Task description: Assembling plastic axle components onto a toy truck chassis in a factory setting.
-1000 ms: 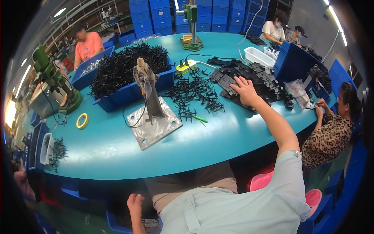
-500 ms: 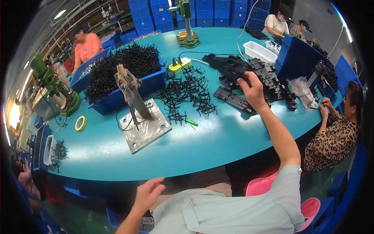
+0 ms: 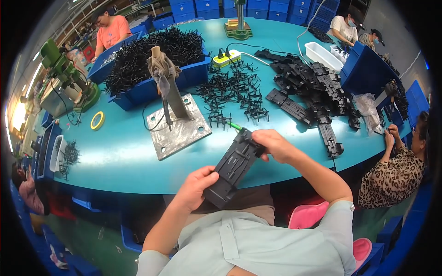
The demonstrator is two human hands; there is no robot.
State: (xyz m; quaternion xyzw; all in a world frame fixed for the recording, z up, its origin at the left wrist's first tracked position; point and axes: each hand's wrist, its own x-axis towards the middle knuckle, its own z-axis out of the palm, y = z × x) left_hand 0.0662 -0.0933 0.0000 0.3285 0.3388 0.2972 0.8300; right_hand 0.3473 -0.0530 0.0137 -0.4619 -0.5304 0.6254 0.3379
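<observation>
A long black molded plastic part [image 3: 234, 168] is held tilted between my two hands, over the near edge of the table. My left hand [image 3: 194, 188] grips its lower end, thumb on top. Its upper end is pinched by my right hand [image 3: 276, 145]. Just beyond that upper end lies a green pen-like tool [image 3: 235, 125], partly covered by the part. Similar black parts [image 3: 294, 108] are heaped on the table to the right. Small branched black pieces [image 3: 235, 89] lie scattered in the middle.
A metal post on a steel plate [image 3: 177, 145] stands left of centre, its top wrapped in cloth. Behind it, a blue bin [image 3: 138, 97] overflows with branched pieces. Yellow tape [image 3: 97, 120], a power strip [image 3: 227, 58] and a white tray [image 3: 323, 56] lie around. Co-workers sit about the table.
My right hand has come back from the heap with a black part. My left hand has risen and taken hold of its lower end. The whole view has shifted slightly.
</observation>
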